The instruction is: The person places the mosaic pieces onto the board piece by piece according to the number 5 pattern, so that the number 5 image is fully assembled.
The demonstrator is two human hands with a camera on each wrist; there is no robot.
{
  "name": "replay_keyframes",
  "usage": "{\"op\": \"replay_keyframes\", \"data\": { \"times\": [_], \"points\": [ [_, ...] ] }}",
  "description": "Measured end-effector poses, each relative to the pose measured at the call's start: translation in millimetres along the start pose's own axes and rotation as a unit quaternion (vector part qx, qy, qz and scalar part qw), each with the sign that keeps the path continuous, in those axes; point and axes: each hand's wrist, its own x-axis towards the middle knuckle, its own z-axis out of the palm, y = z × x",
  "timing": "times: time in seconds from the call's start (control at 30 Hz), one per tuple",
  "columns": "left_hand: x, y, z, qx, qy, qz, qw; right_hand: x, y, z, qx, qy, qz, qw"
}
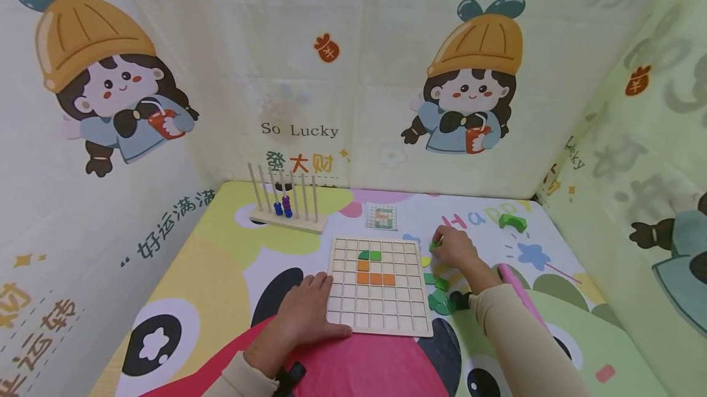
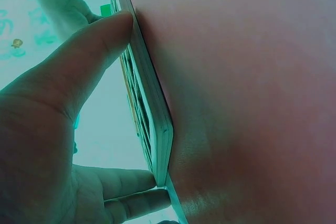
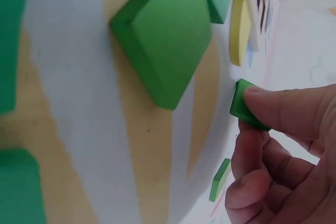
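My right hand (image 1: 455, 248) pinches a small green block (image 3: 241, 100) between thumb and finger, just right of the board's upper right corner. A square wooden grid board (image 1: 381, 311) lies in front of me. On it, a green quarter-round piece (image 1: 364, 255) sits beside a green square (image 1: 375, 256). Below them, several orange squares (image 1: 375, 278) form an L. My left hand (image 1: 304, 310) rests at the board's near left corner, thumb along the front edge and fingers at the left edge.
Loose green pieces (image 1: 440, 302) lie right of the board, and a green arch block (image 1: 512, 222) sits farther off. A printed pattern card (image 1: 381, 216) lies behind the board. At the back left stands a wooden peg rack (image 1: 293, 220) with blue and purple beads.
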Motion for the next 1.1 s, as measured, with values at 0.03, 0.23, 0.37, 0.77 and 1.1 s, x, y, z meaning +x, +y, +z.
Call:
{"op": "replay_keyframes", "data": {
  "times": [0.03,0.23,0.37,0.77,1.1],
  "points": [
    [0.0,-0.2,-0.1,-0.001,0.000,0.000,1.0000,-0.6,-1.1,0.2,0.003,0.001,-0.002,1.000],
    [-0.2,-1.1,-0.4,-0.003,-0.002,-0.003,1.0000,-3.4,-14.0,2.0,0.039,0.018,-0.043,0.998],
    [-1.1,-0.8,-0.5,-0.003,-0.003,-0.002,1.0000,-3.2,-24.7,3.9,0.069,0.012,-0.069,0.995],
    [-1.2,1.1,-0.6,0.002,-0.004,-0.003,1.0000,-4.3,-57.9,20.1,0.099,-0.041,-0.142,0.984],
    [0.0,2.3,-1.5,-0.004,-0.010,-0.003,0.9999,-2.9,-71.1,27.5,0.083,-0.053,-0.175,0.980]
  ]
}}
